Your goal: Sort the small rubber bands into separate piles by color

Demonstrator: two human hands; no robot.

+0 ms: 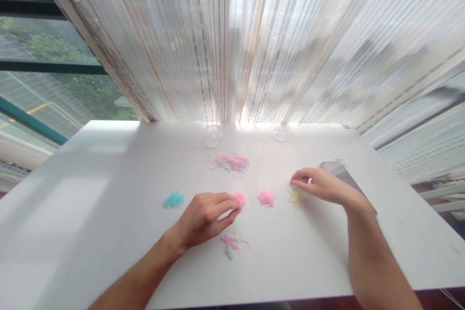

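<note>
**Two hands over sorted piles of small coloured bands on a white table**

Left hand (205, 217), centre of frame, lies palm down, fingers curled together, tips touching a small pink pile (239, 198). Whether it pinches any bands: cannot tell. Right hand (319, 185), right of centre, has thumb and forefinger tips drawn together just above a pale yellow pile (296, 197); too small to tell if a band sits between them.

Second pink pile (266, 197) lies between the two hands, apart from both. Blue pile (173, 199) sits left of the left hand, well apart. Small mixed pink-and-blue clump (231, 243) lies just below the left hand, lower centre. Bigger unsorted mixed heap (231, 162) sits above the row, upper centre of the table (90, 213).

At the far table edge: clear cup (212, 135) and, to its right, a clear lid (280, 133). Grey flat object (339, 170) behind the right hand, partly hidden. Striped curtain (254, 38) fills the top; window (43, 77) at upper left.
</note>
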